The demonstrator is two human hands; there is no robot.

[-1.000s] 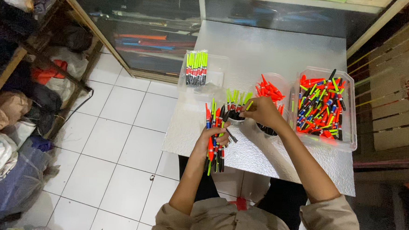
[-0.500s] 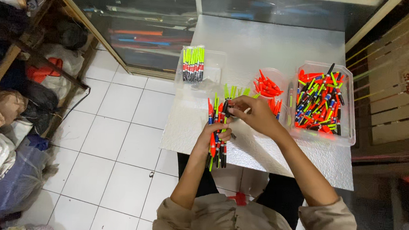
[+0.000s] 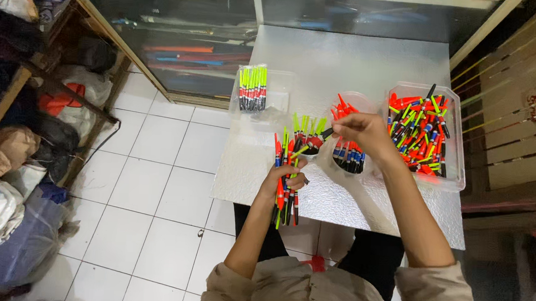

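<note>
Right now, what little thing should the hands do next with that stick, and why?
Probably bring the right hand across and slip its yellow-tipped stick into the bunch of sticks gripped by the left hand. The stick already points toward that bunch, and the left hand holds it upright, fanned open at the top.

left hand grips bundle of floats; my right hand pinches one float | over metal table

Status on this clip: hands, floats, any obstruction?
Left hand grips float bundle. Right hand pinches one float. Cup close beside; nothing blocking.
</note>
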